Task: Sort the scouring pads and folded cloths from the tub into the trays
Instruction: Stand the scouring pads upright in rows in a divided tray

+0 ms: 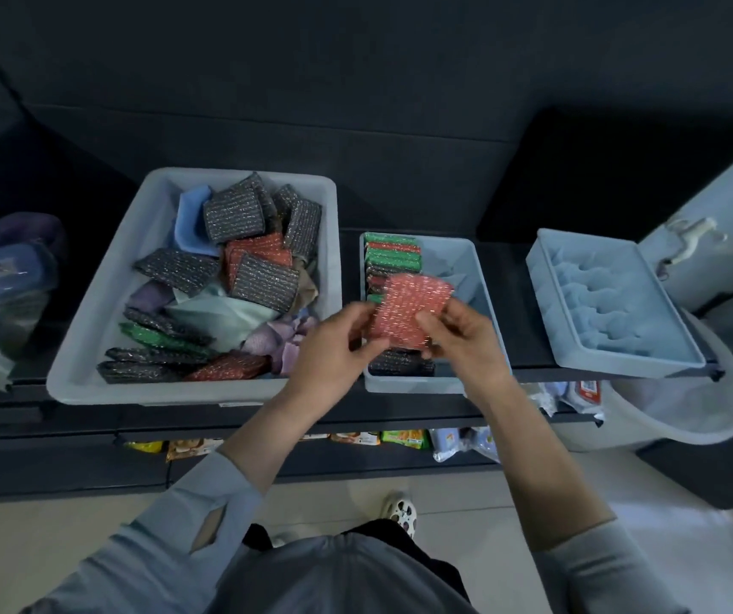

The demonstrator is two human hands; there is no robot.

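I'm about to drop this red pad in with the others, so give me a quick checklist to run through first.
1. Red pad held by both the left hand and the right hand: ok.
2. Pad over the middle tray, not the tub: ok.
3. Tray's left side already holds a row of pads: ok.
4. Free slot in that row: cannot tell, hands hide it.
5. Right tray holds folded cloths, no pads seen: ok.
6. Tub emptied: not ok.

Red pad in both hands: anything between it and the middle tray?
Nothing visible. Left hand and right hand hold the red pad directly above the middle tray, over its row of stacked pads; the right compartment looks open.
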